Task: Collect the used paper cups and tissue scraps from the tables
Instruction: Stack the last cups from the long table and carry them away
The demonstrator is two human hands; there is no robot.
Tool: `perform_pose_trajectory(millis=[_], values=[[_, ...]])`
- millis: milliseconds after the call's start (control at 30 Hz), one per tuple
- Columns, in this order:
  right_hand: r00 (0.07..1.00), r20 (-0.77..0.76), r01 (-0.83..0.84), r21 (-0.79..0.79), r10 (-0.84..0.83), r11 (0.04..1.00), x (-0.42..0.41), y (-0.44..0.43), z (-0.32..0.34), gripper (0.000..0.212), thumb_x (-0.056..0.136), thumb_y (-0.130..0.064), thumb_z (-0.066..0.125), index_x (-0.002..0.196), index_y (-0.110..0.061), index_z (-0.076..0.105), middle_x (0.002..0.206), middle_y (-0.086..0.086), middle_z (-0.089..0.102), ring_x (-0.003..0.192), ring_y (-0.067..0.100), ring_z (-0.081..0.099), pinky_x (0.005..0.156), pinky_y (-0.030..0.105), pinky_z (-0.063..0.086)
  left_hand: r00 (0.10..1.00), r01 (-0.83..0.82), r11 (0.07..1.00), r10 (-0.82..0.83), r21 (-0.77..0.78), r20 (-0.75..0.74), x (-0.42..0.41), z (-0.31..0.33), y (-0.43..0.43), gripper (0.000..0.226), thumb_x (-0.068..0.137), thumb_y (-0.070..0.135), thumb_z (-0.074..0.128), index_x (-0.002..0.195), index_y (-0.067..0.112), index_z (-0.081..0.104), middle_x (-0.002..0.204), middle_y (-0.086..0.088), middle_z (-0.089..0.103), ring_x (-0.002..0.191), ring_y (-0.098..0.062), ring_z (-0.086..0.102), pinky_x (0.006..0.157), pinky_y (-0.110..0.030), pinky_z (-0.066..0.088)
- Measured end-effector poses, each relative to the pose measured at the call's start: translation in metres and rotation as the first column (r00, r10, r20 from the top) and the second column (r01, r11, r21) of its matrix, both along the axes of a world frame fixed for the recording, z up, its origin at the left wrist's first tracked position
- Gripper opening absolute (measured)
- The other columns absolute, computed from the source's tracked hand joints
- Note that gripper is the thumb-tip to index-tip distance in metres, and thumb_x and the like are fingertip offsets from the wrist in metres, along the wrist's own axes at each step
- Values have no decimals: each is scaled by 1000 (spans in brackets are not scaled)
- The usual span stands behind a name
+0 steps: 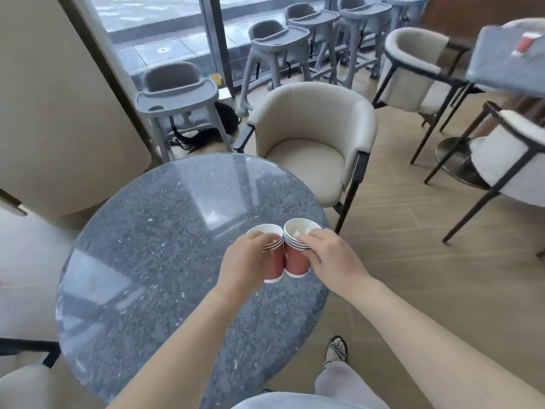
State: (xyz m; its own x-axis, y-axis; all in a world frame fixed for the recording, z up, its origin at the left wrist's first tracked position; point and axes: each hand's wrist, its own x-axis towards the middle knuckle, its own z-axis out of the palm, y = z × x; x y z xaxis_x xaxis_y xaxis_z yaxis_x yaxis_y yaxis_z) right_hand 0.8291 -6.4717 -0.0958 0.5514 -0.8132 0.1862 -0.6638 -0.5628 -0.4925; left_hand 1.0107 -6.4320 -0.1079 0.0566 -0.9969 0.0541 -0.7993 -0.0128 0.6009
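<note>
Two red paper cups with white, black-striped rims are held side by side, touching, above the right part of a round grey stone table (141,261). My left hand (244,264) grips the left cup (272,268) round its side. My right hand (330,255) grips the right cup (296,262), which looks like a stack of nested cups. White tissue scraps (300,231) lie inside the right cup. What the left cup holds cannot be made out.
A beige armchair (312,143) stands behind the table. Several grey high chairs (177,95) line the window. More chairs (413,69) and another grey table (507,63) with a red cup (526,42) stand at the right. My sandalled foot (336,351) is on the wooden floor.
</note>
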Motion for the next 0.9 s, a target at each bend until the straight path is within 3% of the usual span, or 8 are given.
perform_pose_trajectory(millis=[100, 367, 500, 633, 733, 800, 900], values=[[998, 19, 64, -28, -64, 998, -21, 6, 4, 30, 86, 2, 53, 113, -5, 62, 100, 14, 63, 93, 32, 54, 84, 32, 42, 998, 57, 998, -56, -14, 35, -21, 5, -8, 39, 83, 6, 50, 112, 26, 64, 118, 9, 62, 106, -18, 56, 81, -34, 48], [975, 66, 213, -12, -212, 977, -92, -7, 12, 27, 83, 5, 56, 107, -3, 64, 93, 15, 63, 87, 35, 55, 77, 40, 48, 971, 218, 974, -211, -57, 108, -92, 17, -46, 33, 82, 9, 52, 105, 29, 67, 105, 8, 65, 95, -21, 57, 70, -32, 45], [956, 90, 282, -3, -280, 960, -143, -30, 12, 25, 83, 4, 56, 105, -3, 65, 90, 16, 63, 85, 36, 55, 76, 43, 49, 964, 259, 965, -254, -52, 77, -144, 20, -77, 36, 80, 8, 53, 108, 28, 65, 110, 8, 64, 100, -20, 58, 77, -36, 48], [933, 100, 347, 11, -346, 938, -202, -53, 10, 30, 81, 5, 56, 107, -6, 65, 94, 13, 64, 88, 34, 56, 77, 35, 46, 951, 301, 953, -297, -39, 86, -204, 20, -109, 39, 80, 8, 51, 111, 30, 63, 114, 11, 62, 103, -18, 57, 78, -37, 48], [912, 105, 398, 18, -397, 917, -248, -69, 9, 30, 82, 2, 56, 109, -9, 65, 98, 10, 64, 94, 31, 55, 77, 39, 49, 937, 347, 938, -344, -27, 67, -251, 22, -133, 37, 81, 8, 51, 109, 28, 64, 115, 9, 62, 103, -20, 57, 80, -39, 48], [901, 101, 423, 16, -422, 906, -280, -79, 8, 30, 82, 1, 56, 109, -10, 65, 99, 8, 64, 95, 30, 56, 79, 34, 48, 928, 369, 929, -367, -31, 56, -284, 24, -149, 37, 80, 6, 52, 108, 27, 65, 113, 8, 63, 101, -21, 58, 78, -39, 49], [885, 81, 459, 12, -459, 888, -329, -89, 8, 30, 81, 2, 58, 107, -10, 65, 96, 6, 65, 91, 26, 56, 78, 16, 36, 916, 399, 916, -397, -32, 51, -335, 27, -167, 37, 80, 7, 52, 107, 28, 65, 112, 8, 63, 99, -20, 59, 75, -36, 49]])
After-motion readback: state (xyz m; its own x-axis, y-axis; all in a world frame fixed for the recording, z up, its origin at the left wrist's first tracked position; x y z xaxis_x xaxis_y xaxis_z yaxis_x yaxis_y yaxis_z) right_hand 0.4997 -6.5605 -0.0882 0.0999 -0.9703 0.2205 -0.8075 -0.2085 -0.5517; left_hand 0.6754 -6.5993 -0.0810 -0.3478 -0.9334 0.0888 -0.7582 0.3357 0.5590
